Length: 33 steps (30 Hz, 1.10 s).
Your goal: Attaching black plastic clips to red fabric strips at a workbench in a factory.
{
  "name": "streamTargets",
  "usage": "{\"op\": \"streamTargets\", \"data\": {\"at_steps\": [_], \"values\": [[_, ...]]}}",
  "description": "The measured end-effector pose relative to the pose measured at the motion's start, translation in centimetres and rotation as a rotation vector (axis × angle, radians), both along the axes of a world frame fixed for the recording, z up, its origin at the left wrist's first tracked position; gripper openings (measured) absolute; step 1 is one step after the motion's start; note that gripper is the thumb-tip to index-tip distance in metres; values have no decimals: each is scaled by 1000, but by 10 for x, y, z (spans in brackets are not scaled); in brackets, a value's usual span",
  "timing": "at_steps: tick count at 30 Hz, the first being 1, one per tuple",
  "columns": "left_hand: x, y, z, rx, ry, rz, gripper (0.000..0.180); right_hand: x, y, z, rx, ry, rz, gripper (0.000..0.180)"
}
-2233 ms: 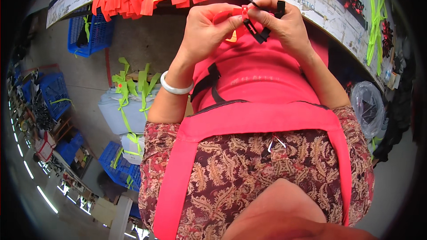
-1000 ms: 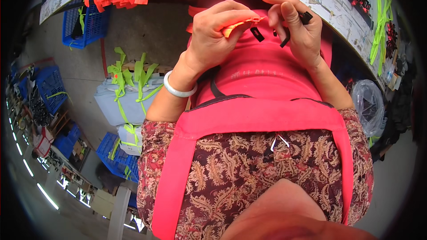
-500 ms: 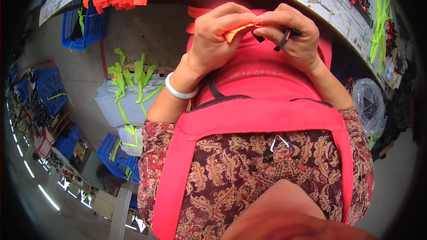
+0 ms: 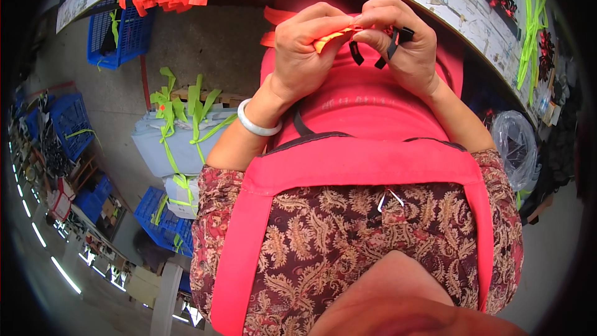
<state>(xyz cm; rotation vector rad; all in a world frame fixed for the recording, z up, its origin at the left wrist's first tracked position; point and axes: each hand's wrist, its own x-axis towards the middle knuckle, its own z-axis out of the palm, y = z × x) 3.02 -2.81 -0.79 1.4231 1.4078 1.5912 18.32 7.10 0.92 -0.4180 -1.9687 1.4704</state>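
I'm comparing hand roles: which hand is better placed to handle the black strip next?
Probably the right hand: the black strip lies against it, while the left hand grips the orange strip.

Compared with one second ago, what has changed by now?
The right hand, then apart from the left hand, has moved left to meet it at the orange strip. Unchanged: the left hand grips that strip, the right holds a black strip, the tied grey stack stays put.
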Motion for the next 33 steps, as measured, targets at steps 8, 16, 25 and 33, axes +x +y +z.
{"op": "streamTargets", "data": {"at_steps": [8, 16, 25, 33], "values": [[0, 0, -14, -82, -126, -70, 23, 4, -3, -9, -86, -74, -26, 15], [1, -2, -10, -78, -121, -47, 23, 0, -4, -6, -26, -43, -15, 13], [-4, 1, -15, -81, -76, -54, 20, -1, -2, -14, -48, -82, 16, 15], [-1, 1, -9, -183, -218, -150, 18, 5, -8, -9, -119, -172, -28, 17]]}}
